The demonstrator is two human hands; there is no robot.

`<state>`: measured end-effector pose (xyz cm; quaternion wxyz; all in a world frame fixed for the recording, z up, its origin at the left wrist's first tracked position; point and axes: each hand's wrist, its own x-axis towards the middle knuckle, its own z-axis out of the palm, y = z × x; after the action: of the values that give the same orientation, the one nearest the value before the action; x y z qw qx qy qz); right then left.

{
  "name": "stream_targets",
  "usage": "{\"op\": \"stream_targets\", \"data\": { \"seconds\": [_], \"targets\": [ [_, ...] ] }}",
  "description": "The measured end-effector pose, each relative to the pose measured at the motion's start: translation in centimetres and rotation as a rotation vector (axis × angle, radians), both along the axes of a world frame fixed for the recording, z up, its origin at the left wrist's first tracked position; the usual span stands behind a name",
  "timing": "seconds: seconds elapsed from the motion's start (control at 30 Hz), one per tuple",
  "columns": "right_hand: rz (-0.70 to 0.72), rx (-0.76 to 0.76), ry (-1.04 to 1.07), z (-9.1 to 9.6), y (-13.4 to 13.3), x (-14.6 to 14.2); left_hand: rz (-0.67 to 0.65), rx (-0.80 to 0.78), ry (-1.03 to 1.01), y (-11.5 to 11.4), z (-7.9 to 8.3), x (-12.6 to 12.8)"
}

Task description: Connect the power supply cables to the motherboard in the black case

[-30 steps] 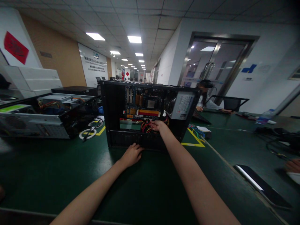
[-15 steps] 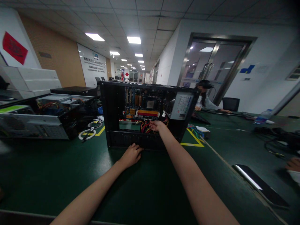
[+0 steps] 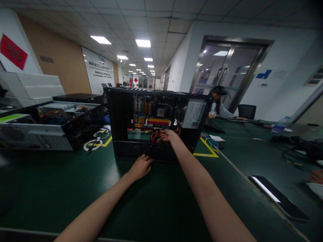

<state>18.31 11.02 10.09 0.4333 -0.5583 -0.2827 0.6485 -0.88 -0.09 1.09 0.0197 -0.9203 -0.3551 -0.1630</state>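
Note:
A black computer case [image 3: 117, 124] stands upright on the green table, its open side facing me. Inside it sit a motherboard [image 3: 153, 107] with yellow and red memory slots, and a power supply [image 3: 193, 113] at the upper right. My right hand [image 3: 168, 135] reaches into the lower part of the case, fingers closed on a bundle of red, yellow and black power cables [image 3: 155, 135]. Resting on the table at the case's bottom front edge is my left hand [image 3: 141, 166], fingers stretched out and touching the edge, holding nothing.
Another opened computer case [image 3: 50, 131] lies at the left, with a coiled white cable [image 3: 93, 145] beside it. Coloured cables [image 3: 209, 140] lie right of the standing case. Farther right are a phone-like black slab [image 3: 279, 196], a bottle [image 3: 281, 124] and a seated person [image 3: 219, 106].
The view has shifted slightly. My right hand keeps its grip on the cables with only a tiny movement; my left hand stays at the case's bottom edge.

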Motion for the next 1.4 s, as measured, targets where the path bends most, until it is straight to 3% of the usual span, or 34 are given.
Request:
{"op": "stream_targets", "data": {
  "seconds": [0.13,0.37,0.6,0.73,0.87,0.97,1.2,1.4],
  "targets": [
    [0.076,0.045,0.042,0.1,-0.4,0.1,-0.009,0.003,-0.002,0.1,-0.1,0.0],
    [-0.069,0.118,-0.021,-0.5,-0.3,0.2,-0.006,0.012,0.01,0.3,-0.2,-0.2],
    [-0.288,0.456,-0.28,0.4,-1.5,-1.1,-0.004,0.017,0.011,0.4,-0.2,-0.2],
    [-0.308,0.713,-0.401,1.3,-3.6,-2.3,-0.009,0.022,0.011,0.5,-0.3,-0.2],
    [-0.195,0.984,-0.511,0.8,-7.3,-4.0,-0.01,0.023,0.005,0.5,-0.3,-0.3],
    [-0.029,1.07,-0.622,-1.1,-10.8,-5.0,-0.015,0.033,0.001,0.4,-0.2,-0.2],
    [0.351,0.961,-0.995,-7.3,-16.9,-4.9,-0.02,0.024,0.034,0.1,0.2,-0.1],
    [0.483,0.93,-1.116,-9.4,-18.8,-4.9,-0.003,0.043,-0.002,0.2,0.2,0.0]
  ]
}}
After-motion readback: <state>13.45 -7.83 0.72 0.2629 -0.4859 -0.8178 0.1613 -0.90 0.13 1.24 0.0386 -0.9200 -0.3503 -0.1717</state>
